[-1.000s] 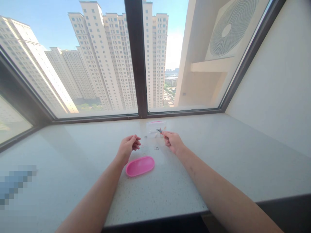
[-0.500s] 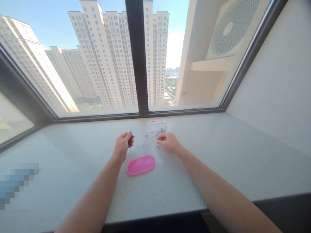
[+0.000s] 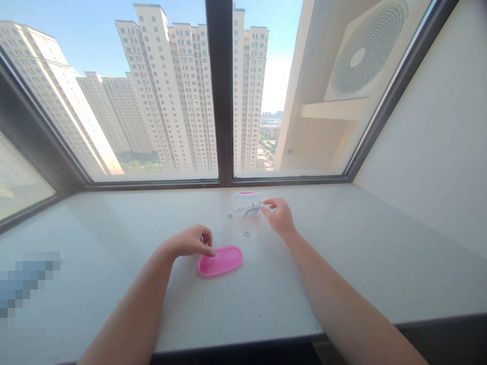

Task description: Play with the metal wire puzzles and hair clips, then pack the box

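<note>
A pink oval tray (image 3: 222, 262) lies on the pale countertop. Over its left end hangs my left hand (image 3: 192, 240), its thumb stretched down near the tray's rim and its other fingers loosely bent away from the thumb. I see nothing held there. My right hand (image 3: 280, 218) is at the right side of a small clear container (image 3: 240, 200), thumb and fingertips brought close together at its edge. What they pinch, if anything, is too small to make out. Inside or against the container is a slim grey-blue item (image 3: 251, 208). Small dark rings (image 3: 247, 234) and several faint pale rings lie between the hands.
The speckled countertop (image 3: 243, 304) ends at a dark front edge. Behind it are a window with a dark frame (image 3: 225, 182) and, at the right, a white wall (image 3: 429, 152). A pixelated blue patch (image 3: 26, 281) is at the far left.
My left hand has come down and nearer, its thumb moving from a closed grip to over the tray. My right hand has moved right and away from the rings to the container's side.
</note>
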Motion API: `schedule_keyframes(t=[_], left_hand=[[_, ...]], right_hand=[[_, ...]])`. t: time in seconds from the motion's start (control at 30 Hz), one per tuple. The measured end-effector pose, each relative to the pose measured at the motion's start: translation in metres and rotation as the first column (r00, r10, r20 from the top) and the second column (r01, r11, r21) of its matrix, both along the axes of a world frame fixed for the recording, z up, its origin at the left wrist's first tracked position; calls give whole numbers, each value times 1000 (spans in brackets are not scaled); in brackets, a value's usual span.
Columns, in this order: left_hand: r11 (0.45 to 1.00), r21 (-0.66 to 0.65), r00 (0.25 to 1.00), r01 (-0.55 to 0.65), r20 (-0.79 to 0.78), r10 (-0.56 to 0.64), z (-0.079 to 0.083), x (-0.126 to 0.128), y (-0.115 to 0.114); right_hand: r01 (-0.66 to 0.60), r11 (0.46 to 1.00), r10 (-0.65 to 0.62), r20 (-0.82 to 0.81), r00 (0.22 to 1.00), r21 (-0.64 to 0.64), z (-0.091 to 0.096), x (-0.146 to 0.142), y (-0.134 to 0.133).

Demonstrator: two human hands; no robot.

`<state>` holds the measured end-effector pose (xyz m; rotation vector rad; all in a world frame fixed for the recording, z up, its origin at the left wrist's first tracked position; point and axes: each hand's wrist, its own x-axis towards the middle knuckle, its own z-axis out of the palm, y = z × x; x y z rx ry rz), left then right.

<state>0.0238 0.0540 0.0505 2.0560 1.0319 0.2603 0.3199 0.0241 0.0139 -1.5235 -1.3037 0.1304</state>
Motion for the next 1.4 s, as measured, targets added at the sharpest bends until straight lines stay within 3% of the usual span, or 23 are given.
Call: schedule_keyframes(t=[0.1,0.2,0.4,0.53,0.7,0.8,0.97,1.2,1.4], left_hand=[[999,-15,995,38,-92,-40,-1,-1,-1],[1000,-21,996,7,-86,-9,-2,1,-2],[988,71,985,-139,109,131,-1,7,1],[941,119,921,-317,275,276,-6,13,6],[871,-80,756,-485,462,464,-14,17,12],[846,-194,662,-496,546,513,-18,19,14],[833,-340,590,-436,591,550,-18,33,19],[788,-248,531,-563,622,575,-11,68,47],[777,-148,569,-612,599,563,-14,92,78]], right_hand=[[-70,997,68,-53,996,-34,-12,9,9],[-172,983,171,-17,985,-69,-23,11,15],[-265,952,274,37,961,-156,-22,5,15],[-240,954,254,61,965,-179,-19,3,13],[-207,955,235,115,965,-214,-21,1,15],[-191,956,219,107,970,-224,-22,1,17],[-190,963,209,84,974,-192,-22,-2,19],[-343,934,338,-65,939,-104,-24,-4,18],[-341,939,333,-151,931,-36,-25,-5,23]])
